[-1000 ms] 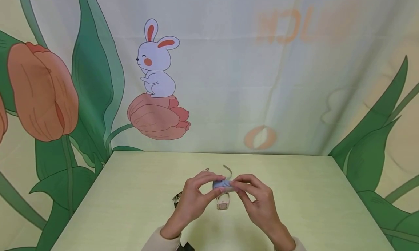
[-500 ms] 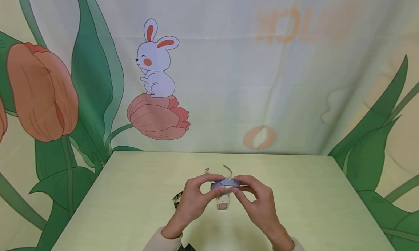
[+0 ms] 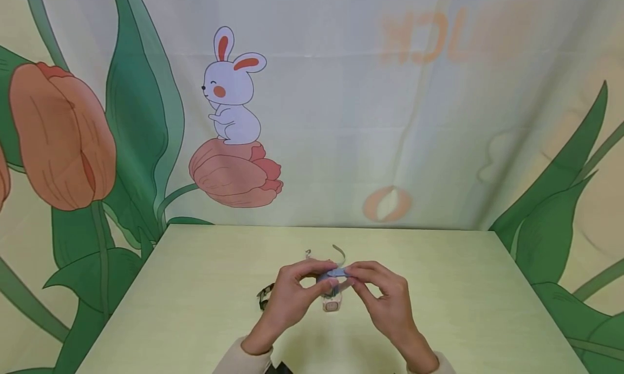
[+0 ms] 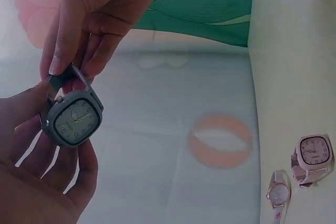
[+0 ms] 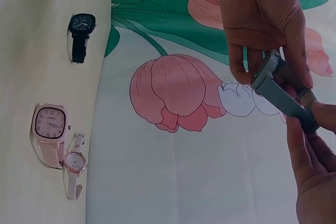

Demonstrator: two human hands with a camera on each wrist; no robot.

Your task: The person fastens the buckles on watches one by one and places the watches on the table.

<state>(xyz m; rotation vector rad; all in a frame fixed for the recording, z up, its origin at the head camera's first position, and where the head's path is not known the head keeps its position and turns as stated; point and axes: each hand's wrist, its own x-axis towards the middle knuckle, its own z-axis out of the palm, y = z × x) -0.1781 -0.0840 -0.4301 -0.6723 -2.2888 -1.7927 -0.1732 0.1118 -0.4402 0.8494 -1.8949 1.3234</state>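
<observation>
A blue-grey wristwatch (image 4: 76, 119) with a squarish case hangs in the air between both hands, its strap bent round into a loop. My left hand (image 3: 292, 295) holds it by the case between thumb and fingers; the dial faces the left wrist camera. Thumb and fingers of my right hand (image 3: 387, 295) pinch the strap (image 5: 286, 98) at the end away from the case. In the head view the fingers cover much of the watch. Whether the strap is buckled I cannot tell.
On the pale table (image 3: 195, 287) lie a pink square watch (image 5: 51, 123), a small white-strapped watch (image 5: 75, 162) beside it, and a black watch (image 5: 82, 23) farther off, partly behind the left hand in the head view. A printed curtain (image 3: 331, 119) hangs behind the table.
The blue-grey watch has turned a little between the hands. The right fingers have shifted their grip along its strap. Both hands stay in nearly the same place; the watches on the table have not moved.
</observation>
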